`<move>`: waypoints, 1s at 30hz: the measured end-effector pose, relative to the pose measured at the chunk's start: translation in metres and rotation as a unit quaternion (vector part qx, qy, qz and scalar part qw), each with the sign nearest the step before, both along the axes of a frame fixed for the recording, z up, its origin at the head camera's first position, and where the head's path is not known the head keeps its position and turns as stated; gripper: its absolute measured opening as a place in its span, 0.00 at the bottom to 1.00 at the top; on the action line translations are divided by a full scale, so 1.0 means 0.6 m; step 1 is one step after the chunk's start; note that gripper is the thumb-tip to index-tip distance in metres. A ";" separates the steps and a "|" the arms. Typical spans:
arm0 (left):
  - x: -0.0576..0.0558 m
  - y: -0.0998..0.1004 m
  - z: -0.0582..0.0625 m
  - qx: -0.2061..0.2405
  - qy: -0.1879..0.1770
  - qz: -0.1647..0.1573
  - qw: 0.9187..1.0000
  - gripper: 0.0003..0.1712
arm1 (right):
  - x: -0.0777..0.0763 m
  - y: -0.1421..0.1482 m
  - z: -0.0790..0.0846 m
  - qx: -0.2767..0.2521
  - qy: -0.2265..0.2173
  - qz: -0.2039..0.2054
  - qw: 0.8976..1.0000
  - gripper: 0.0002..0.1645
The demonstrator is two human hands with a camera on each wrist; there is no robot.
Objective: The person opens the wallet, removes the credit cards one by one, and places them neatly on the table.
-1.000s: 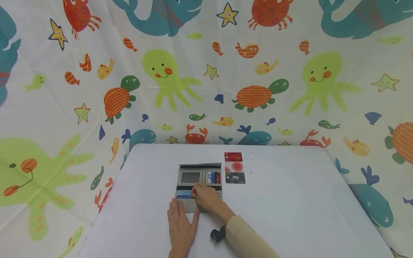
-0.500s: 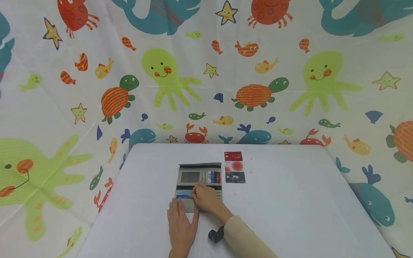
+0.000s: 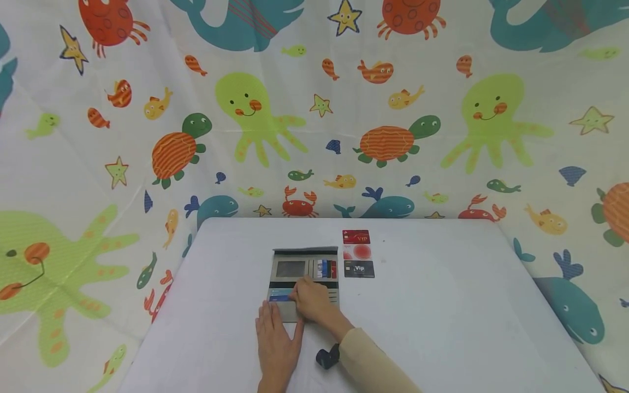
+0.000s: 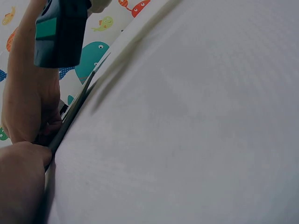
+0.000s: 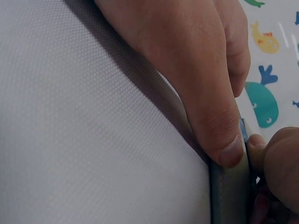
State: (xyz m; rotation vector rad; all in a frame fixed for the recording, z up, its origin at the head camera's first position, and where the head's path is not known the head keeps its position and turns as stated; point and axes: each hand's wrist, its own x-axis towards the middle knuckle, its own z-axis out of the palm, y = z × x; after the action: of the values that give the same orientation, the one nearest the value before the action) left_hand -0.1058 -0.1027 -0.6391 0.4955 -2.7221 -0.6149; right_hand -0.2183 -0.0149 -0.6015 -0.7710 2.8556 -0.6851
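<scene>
Grip, right hand (image 3: 313,300): fingers curled, seemingly pinching the right end of one of the blue cards (image 3: 279,295); which of the two, the fingers hid. Grip, left hand (image 3: 277,338): fingers straight, laid at the near left edge of the wallet (image 3: 288,313), thumb resting on its near edge; nothing grasped.

Wallet: one, grey, unfolded flat on the table (image 3: 442,305), beneath both hands. Blue cards: two, overlapping, in its lower left part.

Handling, by judgement: steady pressure from the left hand mattered most, since a wallet dragged askew could have bound the card. The card was best kept flat and square to its slot, worked evenly, its neighbour undisturbed.

Pocket cards (image 3: 326,268): several, on end, upper right of wallet. Window (image 3: 291,269): one, dark, upper left.

Loose cards, in a column just beside the wallet's right edge: red card (image 3: 356,236), farthest; pale card (image 3: 357,251), middle; black card (image 3: 358,268), nearest.

Wrist camera (image 3: 327,357): black, by the right sleeve (image 3: 375,357). Backdrop (image 3: 314,54): sea-creature print, behind the table.
</scene>
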 end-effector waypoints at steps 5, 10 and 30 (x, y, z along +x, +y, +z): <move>0.000 0.001 -0.001 -0.003 0.004 0.003 1.000 0.52 | -0.003 0.000 -0.002 0.004 0.009 0.002 1.000 0.13; -0.001 0.002 -0.001 0.003 0.001 0.007 1.000 0.53 | -0.004 -0.001 -0.002 0.008 0.021 0.003 1.000 0.12; -0.003 0.003 -0.002 0.006 0.005 0.015 1.000 0.55 | -0.007 0.009 0.006 -0.023 -0.021 0.019 0.999 0.13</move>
State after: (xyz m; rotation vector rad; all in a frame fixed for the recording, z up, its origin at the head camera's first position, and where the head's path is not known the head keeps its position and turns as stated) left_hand -0.1075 -0.1010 -0.6401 0.5346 -2.6985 -0.6253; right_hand -0.2226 -0.0096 -0.5980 -0.8055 2.7901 -0.7538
